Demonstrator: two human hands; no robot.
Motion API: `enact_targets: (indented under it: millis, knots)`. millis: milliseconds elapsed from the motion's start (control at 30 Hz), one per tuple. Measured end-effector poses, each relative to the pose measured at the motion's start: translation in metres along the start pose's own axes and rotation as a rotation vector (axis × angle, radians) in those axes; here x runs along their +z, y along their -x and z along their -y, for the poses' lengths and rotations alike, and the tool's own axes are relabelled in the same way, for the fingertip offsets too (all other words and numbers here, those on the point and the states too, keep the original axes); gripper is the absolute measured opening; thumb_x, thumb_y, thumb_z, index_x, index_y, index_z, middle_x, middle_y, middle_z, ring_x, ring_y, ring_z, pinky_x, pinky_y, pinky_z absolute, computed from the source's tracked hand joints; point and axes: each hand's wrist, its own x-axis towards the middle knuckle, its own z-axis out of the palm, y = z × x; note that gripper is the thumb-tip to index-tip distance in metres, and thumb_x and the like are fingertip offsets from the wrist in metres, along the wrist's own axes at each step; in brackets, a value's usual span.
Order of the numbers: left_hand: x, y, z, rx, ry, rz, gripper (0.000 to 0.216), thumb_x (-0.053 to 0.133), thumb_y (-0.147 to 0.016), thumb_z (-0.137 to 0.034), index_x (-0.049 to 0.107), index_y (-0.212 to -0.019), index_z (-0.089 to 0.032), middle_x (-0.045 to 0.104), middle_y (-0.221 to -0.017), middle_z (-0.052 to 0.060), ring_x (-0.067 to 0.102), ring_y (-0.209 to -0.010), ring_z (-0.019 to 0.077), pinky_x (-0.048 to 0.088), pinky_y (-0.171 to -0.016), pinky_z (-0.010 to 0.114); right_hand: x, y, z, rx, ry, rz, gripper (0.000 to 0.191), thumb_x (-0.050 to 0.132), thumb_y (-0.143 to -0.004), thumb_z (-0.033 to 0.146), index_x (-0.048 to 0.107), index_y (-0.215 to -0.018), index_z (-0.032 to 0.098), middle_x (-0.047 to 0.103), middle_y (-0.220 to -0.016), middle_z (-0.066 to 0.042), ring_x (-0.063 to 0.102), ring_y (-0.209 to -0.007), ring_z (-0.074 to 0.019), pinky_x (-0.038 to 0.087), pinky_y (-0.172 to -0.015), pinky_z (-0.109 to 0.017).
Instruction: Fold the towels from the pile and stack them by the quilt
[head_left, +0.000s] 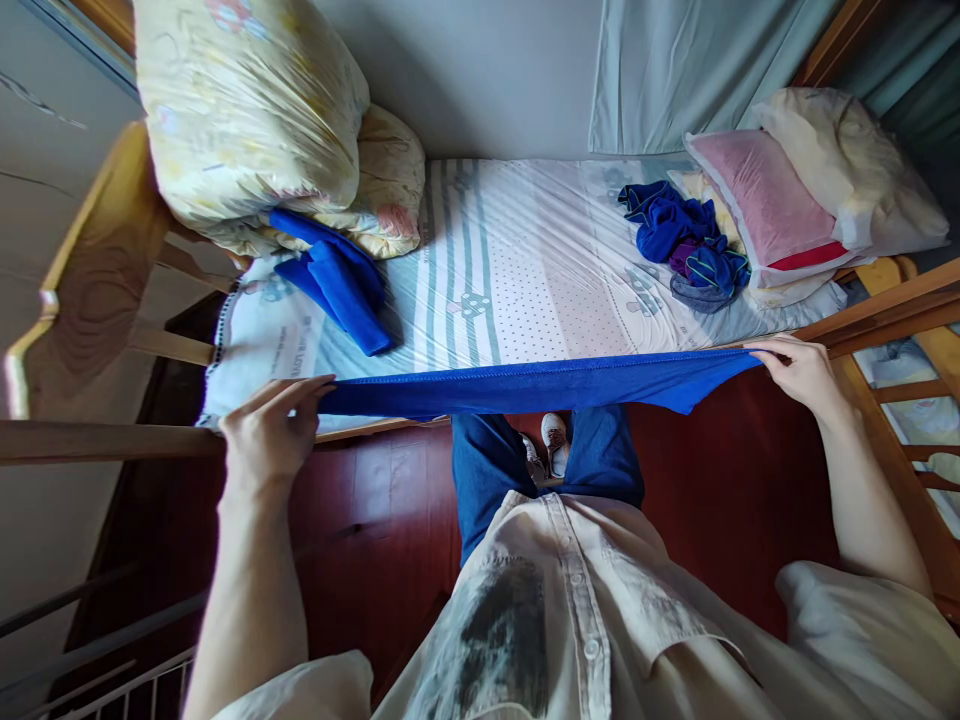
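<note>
A blue towel with a stitched edge is stretched out wide between my two hands, in front of the bed's near edge. My left hand pinches its left end, fingers closed on the cloth. At the other end, my right hand grips a corner between thumb and fingers. Below that right end the cloth hangs in a small point. On the bed, a folded blue cloth lies at the left, partly against the bedding. A crumpled pile of blue and purple cloths rests on the right side.
The bed has a striped, dotted sheet. Bagged yellow bedding is stacked at its left end, beside a wooden headboard. Pink bagged bedding sits at the right end. A wooden rail runs along the right. A curtain hangs behind.
</note>
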Motion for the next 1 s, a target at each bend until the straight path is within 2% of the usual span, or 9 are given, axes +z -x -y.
enact_targets:
  millis: [133, 233, 367, 433, 500, 600, 700, 867, 1000]
  knots:
    - [-0.02, -0.008, -0.007, -0.028, -0.072, -0.011, 0.023, 0.067, -0.099, -0.036, 0.085, -0.092, -0.024, 0.079, -0.077, 0.0, 0.072, -0.065, 0.0181, 0.047, -0.054, 0.027, -0.006, 0.003, -0.001, -0.017, 0.066, -0.038, 0.027, 0.064, -0.097, 0.034, 0.086, -0.094, 0.018, 0.08, -0.088, -0.011, 0.072, -0.076, -0.0196, 0.058, -0.078, -0.03]
    - [-0.037, -0.007, -0.015, -0.139, -0.092, 0.021, 0.025, 0.068, -0.096, -0.046, 0.085, -0.087, -0.03, 0.077, -0.07, -0.004, 0.07, -0.059, 0.0166, 0.043, -0.048, 0.026, -0.012, 0.011, -0.001, 0.134, 0.101, 0.026, 0.028, 0.067, -0.093, 0.038, 0.087, -0.089, 0.019, 0.078, -0.079, -0.009, 0.07, -0.068, -0.0197, 0.057, -0.072, -0.031]
    - [-0.054, -0.007, -0.021, -0.333, -0.102, 0.202, 0.033, 0.059, -0.094, -0.055, 0.085, -0.086, -0.037, 0.066, -0.053, -0.009, 0.067, -0.053, 0.0193, 0.05, -0.052, 0.029, -0.021, 0.014, 0.002, 0.396, 0.057, 0.18, 0.026, 0.07, -0.088, 0.04, 0.086, -0.093, 0.02, 0.073, -0.059, -0.003, 0.072, -0.06, -0.0211, 0.058, -0.069, -0.031]
    - [-0.056, -0.01, -0.019, -0.392, -0.121, 0.291, 0.037, 0.054, -0.092, -0.057, 0.085, -0.084, -0.038, 0.069, -0.056, -0.009, 0.071, -0.058, 0.0216, 0.055, -0.055, 0.032, -0.023, 0.009, 0.003, 0.473, 0.016, 0.186, 0.026, 0.071, -0.085, 0.04, 0.085, -0.092, 0.019, 0.072, -0.057, -0.002, 0.073, -0.058, -0.0221, 0.06, -0.068, -0.032]
    - [-0.052, -0.014, -0.012, -0.425, -0.159, 0.356, 0.04, 0.052, -0.09, -0.058, 0.085, -0.085, -0.036, 0.075, -0.066, -0.007, 0.075, -0.066, 0.0237, 0.059, -0.061, 0.034, -0.022, 0.0, 0.002, 0.507, -0.048, 0.163, 0.024, 0.071, -0.082, 0.039, 0.083, -0.088, 0.019, 0.077, -0.066, -0.005, 0.078, -0.065, -0.0243, 0.064, -0.073, -0.034]
    - [-0.034, -0.023, 0.007, -0.458, -0.15, 0.458, 0.041, 0.05, -0.089, -0.053, 0.085, -0.091, -0.032, 0.08, -0.077, -0.005, 0.077, -0.072, 0.0237, 0.063, -0.069, 0.035, -0.014, -0.021, -0.006, 0.486, -0.133, 0.158, 0.021, 0.07, -0.08, 0.037, 0.081, -0.084, 0.019, 0.082, -0.082, -0.009, 0.082, -0.078, -0.0275, 0.066, -0.083, -0.037]
    - [0.0, -0.035, 0.033, -0.427, -0.051, 0.528, 0.038, 0.052, -0.089, -0.047, 0.085, -0.095, -0.028, 0.081, -0.079, -0.003, 0.076, -0.07, 0.0202, 0.063, -0.07, 0.03, 0.002, -0.052, -0.019, 0.461, -0.16, 0.182, 0.016, 0.07, -0.082, 0.031, 0.08, -0.082, 0.019, 0.083, -0.09, -0.01, 0.083, -0.085, -0.028, 0.067, -0.086, -0.036]
    - [0.075, -0.062, 0.082, -0.311, 0.048, 0.496, 0.027, 0.06, -0.085, -0.037, 0.084, -0.087, -0.023, 0.079, -0.07, -0.001, 0.075, -0.065, 0.0192, 0.06, -0.065, 0.026, 0.047, -0.116, -0.046, 0.439, -0.076, 0.198, 0.006, 0.077, -0.081, 0.019, 0.081, -0.081, 0.015, 0.083, -0.085, -0.012, 0.082, -0.088, -0.0294, 0.066, -0.088, -0.036]
    - [0.12, -0.099, 0.108, -0.363, -0.024, 0.46, 0.024, 0.062, -0.084, -0.024, 0.084, -0.09, -0.018, 0.08, -0.073, 0.001, 0.077, -0.069, 0.019, 0.06, -0.069, 0.026, 0.087, -0.169, -0.069, 0.393, -0.1, 0.113, 0.007, 0.077, -0.082, 0.019, 0.081, -0.081, 0.014, 0.083, -0.084, -0.013, 0.082, -0.083, -0.0285, 0.067, -0.084, -0.038]
